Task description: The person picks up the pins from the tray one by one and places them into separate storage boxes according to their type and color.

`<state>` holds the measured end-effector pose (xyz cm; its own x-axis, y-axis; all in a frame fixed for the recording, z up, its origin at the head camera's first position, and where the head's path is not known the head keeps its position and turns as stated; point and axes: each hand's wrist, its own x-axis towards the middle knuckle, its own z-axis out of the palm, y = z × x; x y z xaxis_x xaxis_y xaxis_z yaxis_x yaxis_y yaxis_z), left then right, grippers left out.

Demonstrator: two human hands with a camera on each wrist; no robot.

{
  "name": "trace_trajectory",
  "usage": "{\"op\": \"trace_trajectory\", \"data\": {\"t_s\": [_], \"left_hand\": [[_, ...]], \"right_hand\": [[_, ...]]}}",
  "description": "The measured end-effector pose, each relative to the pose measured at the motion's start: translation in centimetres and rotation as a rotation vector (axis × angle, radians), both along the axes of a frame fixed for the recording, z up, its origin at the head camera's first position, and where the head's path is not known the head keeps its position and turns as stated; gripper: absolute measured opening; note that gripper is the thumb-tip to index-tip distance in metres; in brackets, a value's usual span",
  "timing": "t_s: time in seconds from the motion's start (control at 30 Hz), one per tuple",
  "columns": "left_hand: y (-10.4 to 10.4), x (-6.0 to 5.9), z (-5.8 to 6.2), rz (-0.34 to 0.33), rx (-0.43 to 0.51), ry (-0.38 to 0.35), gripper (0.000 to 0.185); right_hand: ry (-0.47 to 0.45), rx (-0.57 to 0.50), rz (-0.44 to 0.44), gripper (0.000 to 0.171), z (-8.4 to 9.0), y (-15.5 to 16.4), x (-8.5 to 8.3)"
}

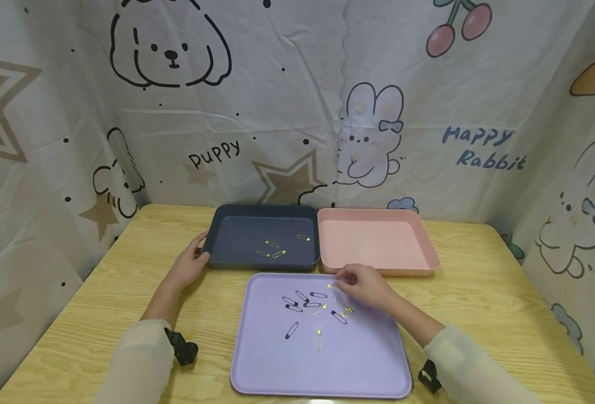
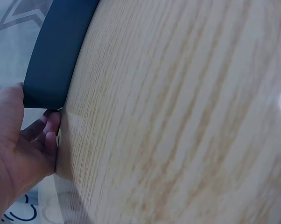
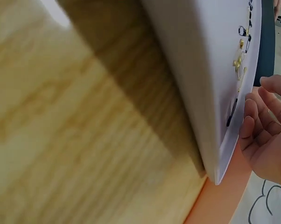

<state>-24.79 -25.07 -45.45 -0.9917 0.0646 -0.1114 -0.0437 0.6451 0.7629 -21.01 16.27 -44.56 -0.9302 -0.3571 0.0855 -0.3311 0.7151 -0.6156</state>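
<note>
My left hand (image 1: 187, 268) grips the left side of the dark blue tray (image 1: 214, 238), thumb at its near corner and fingers curled against the wall. In the left wrist view the thumb lies at the rim of this tray, with the other fingers low by the table. Over the far right part of the purple tray (image 1: 323, 376), my right hand (image 1: 365, 285) hovers with loosely bent fingers. A gold safety pin (image 1: 329, 286) lies right by its fingertips. Nothing shows between the fingers in the right wrist view. Several black safety pins (image 1: 291, 330) and gold ones lie on the purple tray.
Several gold safety pins (image 1: 272, 243) lie inside the dark blue tray. A pink tray (image 1: 431, 255) stands against its right side, behind the purple tray. All three are on a wooden table (image 1: 65, 359), with a printed curtain (image 1: 282, 112) hanging behind and at the sides.
</note>
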Motion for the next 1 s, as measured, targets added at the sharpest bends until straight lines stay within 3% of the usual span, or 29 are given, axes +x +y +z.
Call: {"op": "trace_trajectory", "data": {"t_s": [0.23,0.53,1.0], "left_hand": [[0.0,0.3,0.0,-0.025,0.023,0.032,0.059],[0.0,-0.1,0.0,0.002,-0.003,-0.007,0.059],[-0.2,-0.2,-0.3,-0.003,-0.004,-0.006,0.059]], "right_hand": [[0.009,0.038,-0.025,0.011,-0.6,0.4,0.3],[0.015,0.135,-0.109,0.009,-1.3,0.4,0.4],[0.036,0.224,-0.083,0.004,-0.7,-0.8,0.4]]}}
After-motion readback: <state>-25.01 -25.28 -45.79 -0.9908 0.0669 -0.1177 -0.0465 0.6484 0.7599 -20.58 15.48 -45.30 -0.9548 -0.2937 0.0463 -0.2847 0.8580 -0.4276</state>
